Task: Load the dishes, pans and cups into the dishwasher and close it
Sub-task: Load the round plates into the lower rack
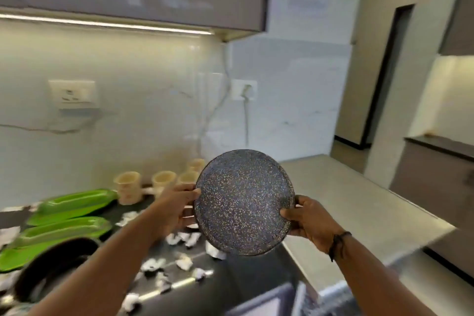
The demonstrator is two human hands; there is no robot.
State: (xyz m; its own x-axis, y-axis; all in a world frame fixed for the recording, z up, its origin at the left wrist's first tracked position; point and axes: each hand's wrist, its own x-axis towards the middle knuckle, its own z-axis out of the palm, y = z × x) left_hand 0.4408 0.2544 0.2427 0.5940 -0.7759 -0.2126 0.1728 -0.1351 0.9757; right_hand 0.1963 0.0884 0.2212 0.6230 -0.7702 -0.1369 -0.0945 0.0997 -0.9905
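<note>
Speckled pan [243, 202] tilted upright, left hand [177, 209] and right hand [306, 220] each clamping an opposite rim; any loosened grip could drop it onto the worktop [230, 279] below.

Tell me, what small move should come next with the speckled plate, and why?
Probably lower the speckled plate toward the dishwasher. Both the left hand and the right hand grip its rim, holding it in the air above the dark counter, so it is ready to load.
</note>
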